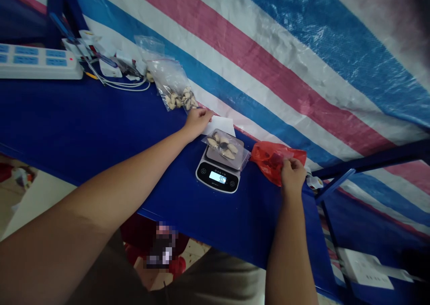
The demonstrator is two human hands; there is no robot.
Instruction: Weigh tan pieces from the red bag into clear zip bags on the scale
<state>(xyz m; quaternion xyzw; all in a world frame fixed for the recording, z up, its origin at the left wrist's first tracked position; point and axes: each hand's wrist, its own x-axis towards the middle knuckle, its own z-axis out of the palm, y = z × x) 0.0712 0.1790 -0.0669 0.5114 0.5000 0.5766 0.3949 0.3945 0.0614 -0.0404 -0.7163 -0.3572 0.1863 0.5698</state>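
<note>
A small zip bag of pale, dark-edged dried slices (224,146) lies on a kitchen scale (217,175), whose lit display seems to read 9.6. Left of the scale, my left hand (197,120) rests with its fingers curled together, beside a white sheet of paper (221,125). What those fingers hold, if anything, is hidden. Just behind that hand are clear zip bags (174,83) with similar slices at the bottom, leaning against the striped sheet. On the right, my right hand (292,173) pinches the edge of a crumpled red plastic bag (268,161).
The blue table (101,117) runs along a striped tarp (255,54). A white power strip (40,63), cables and a screwdriver-like tool lie at the back left. Blue metal bars (336,184) stand at the right end. Below the front edge, a blurred-out patch hides something.
</note>
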